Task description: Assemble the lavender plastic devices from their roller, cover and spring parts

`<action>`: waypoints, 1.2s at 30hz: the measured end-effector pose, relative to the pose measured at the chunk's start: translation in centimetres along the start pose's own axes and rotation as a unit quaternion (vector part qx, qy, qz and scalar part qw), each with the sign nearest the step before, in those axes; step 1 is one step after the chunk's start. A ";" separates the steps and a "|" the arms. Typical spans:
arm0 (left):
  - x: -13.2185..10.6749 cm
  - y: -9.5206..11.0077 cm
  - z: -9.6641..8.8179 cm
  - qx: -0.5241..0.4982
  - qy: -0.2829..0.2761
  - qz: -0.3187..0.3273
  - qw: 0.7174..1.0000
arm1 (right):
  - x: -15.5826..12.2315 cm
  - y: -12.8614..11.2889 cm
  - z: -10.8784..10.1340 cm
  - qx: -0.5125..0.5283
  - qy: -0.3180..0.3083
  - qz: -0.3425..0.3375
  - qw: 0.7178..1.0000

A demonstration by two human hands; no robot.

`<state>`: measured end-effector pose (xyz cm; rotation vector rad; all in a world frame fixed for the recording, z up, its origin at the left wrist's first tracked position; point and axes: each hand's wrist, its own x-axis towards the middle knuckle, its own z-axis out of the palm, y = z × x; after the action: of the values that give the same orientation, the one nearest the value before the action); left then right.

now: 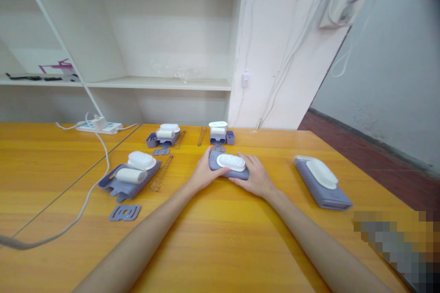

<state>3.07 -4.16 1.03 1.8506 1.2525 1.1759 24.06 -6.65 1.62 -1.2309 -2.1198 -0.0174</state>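
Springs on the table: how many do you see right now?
3. The nearest spring lies left of the left hand; the second spring and third spring lie farther back. More could be hidden.

Box (pixel 239 174): grey-purple, long, edges rounded, small oval outline on top at left end. Held up top-face upward; long axis runs roughly left-right, right end slightly nearer. Both ends partly covered. Contact of underside with table (pixel 220 238): cannot tell.

Brush (pixel 231 162): white, oval, densely covered with short bristles or nubs, these facing up. Lies lengthwise along the box's top face, right of the outline, smooth pale rim showing around the bristles.

Position: near middle of scene left to right, over far half of table.
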 end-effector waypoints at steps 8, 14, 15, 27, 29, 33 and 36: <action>0.1 -0.6 0.2 0.014 0.006 0.006 1.000 | 0.0 0.0 0.1 0.003 -0.004 0.002 1.000; 0.3 -0.8 0.4 0.046 0.009 0.024 0.999 | 0.0 0.2 0.2 0.009 -0.015 0.006 1.000; 0.3 -0.8 0.4 0.053 0.006 0.031 0.998 | 0.0 0.2 0.3 0.012 -0.018 0.007 1.000; 0.3 0.0 -0.1 0.037 0.031 0.042 0.998 | 0.1 0.2 0.3 -0.053 0.049 0.027 0.997; 0.2 0.2 -0.1 0.029 0.022 0.041 0.998 | 0.1 0.2 0.4 -0.071 0.099 0.050 0.991; -0.5 1.1 -0.2 0.059 -0.041 0.079 0.994 | 0.2 0.4 0.7 -0.092 0.158 0.092 0.979; -1.3 2.0 -0.4 0.114 -0.099 0.163 0.975 | 0.3 0.7 0.7 -0.101 0.152 0.103 0.978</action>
<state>3.33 -6.07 2.44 2.3507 1.0326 1.0092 24.14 -5.85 1.04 -1.4598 -1.7508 -0.3164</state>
